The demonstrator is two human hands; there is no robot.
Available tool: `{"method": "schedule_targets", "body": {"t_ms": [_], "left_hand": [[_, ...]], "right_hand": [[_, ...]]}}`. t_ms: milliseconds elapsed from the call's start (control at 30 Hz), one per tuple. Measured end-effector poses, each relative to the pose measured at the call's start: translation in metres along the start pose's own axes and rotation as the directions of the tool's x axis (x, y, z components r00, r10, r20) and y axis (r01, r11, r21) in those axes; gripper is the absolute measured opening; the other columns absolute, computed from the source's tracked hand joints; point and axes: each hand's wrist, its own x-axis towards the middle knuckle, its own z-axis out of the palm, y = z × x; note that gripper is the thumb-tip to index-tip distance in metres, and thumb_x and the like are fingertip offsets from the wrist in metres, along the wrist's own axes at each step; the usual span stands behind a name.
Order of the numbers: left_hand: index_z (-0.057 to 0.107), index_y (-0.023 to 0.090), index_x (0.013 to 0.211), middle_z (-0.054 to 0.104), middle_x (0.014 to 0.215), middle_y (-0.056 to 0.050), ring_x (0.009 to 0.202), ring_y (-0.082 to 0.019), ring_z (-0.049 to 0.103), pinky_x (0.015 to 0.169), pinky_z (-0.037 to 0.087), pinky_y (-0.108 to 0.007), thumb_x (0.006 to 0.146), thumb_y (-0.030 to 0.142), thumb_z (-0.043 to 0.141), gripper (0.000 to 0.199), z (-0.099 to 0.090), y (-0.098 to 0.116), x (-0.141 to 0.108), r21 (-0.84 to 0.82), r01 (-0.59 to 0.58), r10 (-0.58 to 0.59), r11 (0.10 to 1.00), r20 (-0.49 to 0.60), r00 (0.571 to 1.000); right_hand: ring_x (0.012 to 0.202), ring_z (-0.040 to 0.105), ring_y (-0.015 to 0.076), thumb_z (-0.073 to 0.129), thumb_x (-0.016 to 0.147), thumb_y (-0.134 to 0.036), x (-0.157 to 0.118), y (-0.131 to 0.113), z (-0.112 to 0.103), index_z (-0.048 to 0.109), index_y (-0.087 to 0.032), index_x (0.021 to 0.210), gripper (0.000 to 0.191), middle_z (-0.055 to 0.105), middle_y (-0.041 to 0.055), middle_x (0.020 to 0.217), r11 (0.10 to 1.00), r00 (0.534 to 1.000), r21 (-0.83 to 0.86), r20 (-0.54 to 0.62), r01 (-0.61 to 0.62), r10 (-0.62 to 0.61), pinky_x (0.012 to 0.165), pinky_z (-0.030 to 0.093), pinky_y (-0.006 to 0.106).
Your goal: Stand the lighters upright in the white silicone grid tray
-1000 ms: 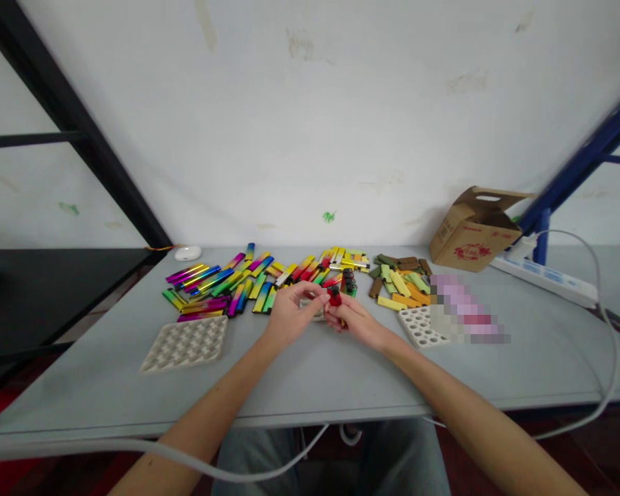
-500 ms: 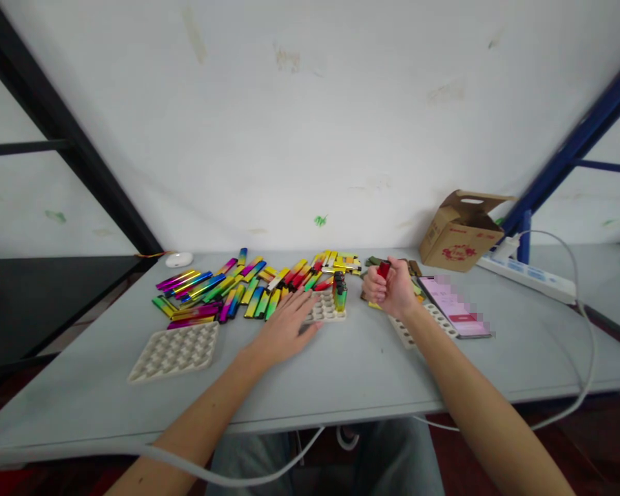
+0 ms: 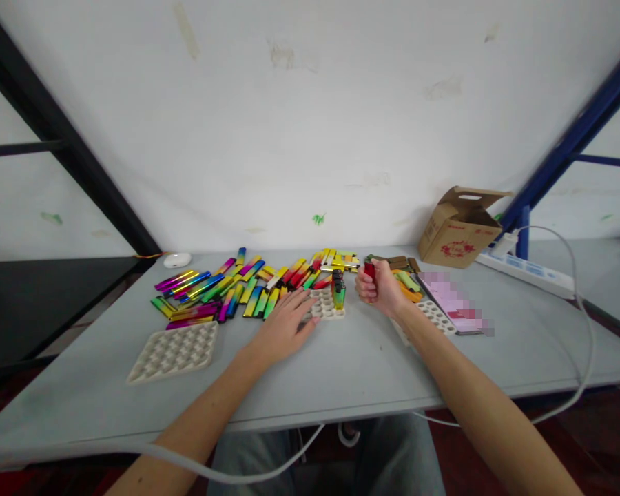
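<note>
My left hand (image 3: 285, 324) lies flat with its fingers stretched out over the left side of a white tray with holes (image 3: 323, 308). At that tray's right edge stand several upright lighters (image 3: 338, 293) with black tops and green-yellow bodies. Just right of them, my right hand (image 3: 381, 289) is closed around a red lighter (image 3: 370, 270), its thumb near the top end. Under the right forearm a second white holed tray (image 3: 434, 317) is partly covered. Many shiny multicoloured lighters (image 3: 227, 293) lie in a loose heap behind and left of my left hand.
Another white tray (image 3: 173, 353) rests at left. A phone (image 3: 452, 303), an open cardboard box (image 3: 455, 234) and a power strip (image 3: 530, 272) are on the right. Green and orange pieces (image 3: 407, 284) lie behind my right wrist. A white case (image 3: 178, 260) sits near the wall.
My right hand has moved a little left, closer to the upright lighters, with the red lighter still in it. My left hand stays in place on the tray.
</note>
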Motion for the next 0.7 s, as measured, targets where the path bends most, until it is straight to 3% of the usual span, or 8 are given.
{"method": "schedule_targets", "body": {"t_ms": [700], "left_hand": [[0.058,0.016,0.128,0.054,0.138,-0.016,0.133,-0.030,0.045,0.112,0.034,-0.054,0.094,0.037,0.048,0.041,0.0000,-0.0001,0.0005,-0.012,-0.014,0.014,1.000,0.004,1.000]], "right_hand": [[0.040,0.010,0.0078,0.037,0.081,-0.042,0.0036,0.0042,-0.0021,0.030,-0.023,0.058,0.031,0.019,-0.0090,0.048,0.999,1.000,-0.032,0.007,-0.029,0.029,0.035,0.013,0.019]]}}
